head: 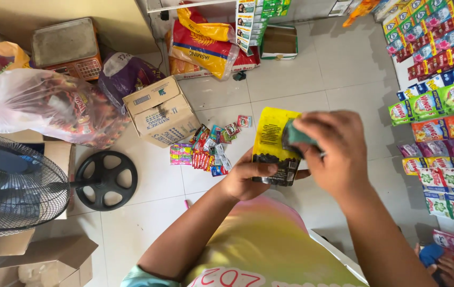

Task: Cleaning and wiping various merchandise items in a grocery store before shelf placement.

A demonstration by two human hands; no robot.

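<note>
My left hand grips the lower edge of a yellow and black flat pouch, holding it upright over the tiled floor. My right hand is closed on a small teal object, pressed against the pouch's upper right face. What the teal object is I cannot tell. Both forearms reach out from my yellow and pink shirt at the bottom of the view.
A pile of small colourful sachets lies on the floor beside a cardboard box. Strips of packets hang on the right. A standing fan, plastic bags, a scale and a rice sack crowd the left and back.
</note>
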